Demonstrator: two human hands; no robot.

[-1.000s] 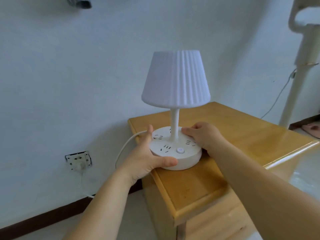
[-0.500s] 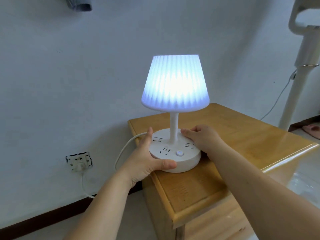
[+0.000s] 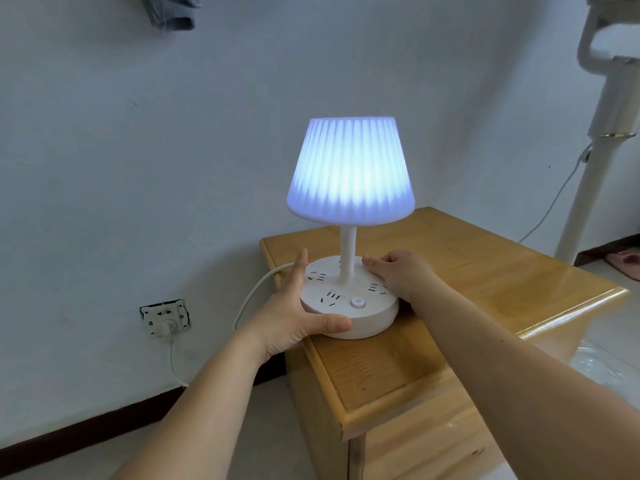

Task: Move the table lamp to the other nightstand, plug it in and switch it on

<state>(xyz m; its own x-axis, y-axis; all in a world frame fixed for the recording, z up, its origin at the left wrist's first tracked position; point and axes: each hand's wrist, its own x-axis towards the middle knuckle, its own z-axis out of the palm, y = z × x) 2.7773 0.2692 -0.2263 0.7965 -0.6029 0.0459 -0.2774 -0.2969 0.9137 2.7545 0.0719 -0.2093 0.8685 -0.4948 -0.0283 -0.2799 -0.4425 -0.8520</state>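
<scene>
Pale wall (image 3: 104, 150) fills the background, dark skirting (image 3: 86, 434) along its foot; grey fabric item (image 3: 171, 12) hangs at the top edge, partly cut off; low on the wall sits a socket plate (image 3: 165, 315), a white plug (image 3: 166, 328) seated in it, its white cord (image 3: 258, 289) dropping toward the floor and then rising in a loop to the rear left side of the lamp's base; left hand (image 3: 294, 315) rests against the left flank of the base, fingers spread and extended upward along the rim, thumb laid across the front edge, a loose cupping contact and not a closed fist; table lamp (image 3: 349, 174) stands upright on the wooden nightstand (image 3: 467, 278), near its front left corner; pleated shade lit, glowing blue-white; slim white stem runs down into a round white base (image 3: 367, 322) whose top carries several outlet slots and a round button (image 3: 357, 302) with a blue mark, untouched by either hand; right hand (image 3: 401, 275) lies on the right rear part of the base top, fingers curled, fingertips pointing toward the stem, pressing or resting on the surface and gripping nothing that can be seen; both forearms are bare, entering from the lower edge; far right, a white stand (image 3: 595, 161) rises from the floor, thin cable (image 3: 550, 206) trailing beside it; pinkish slipper (image 3: 625, 265) on the floor by the right edge.
</scene>
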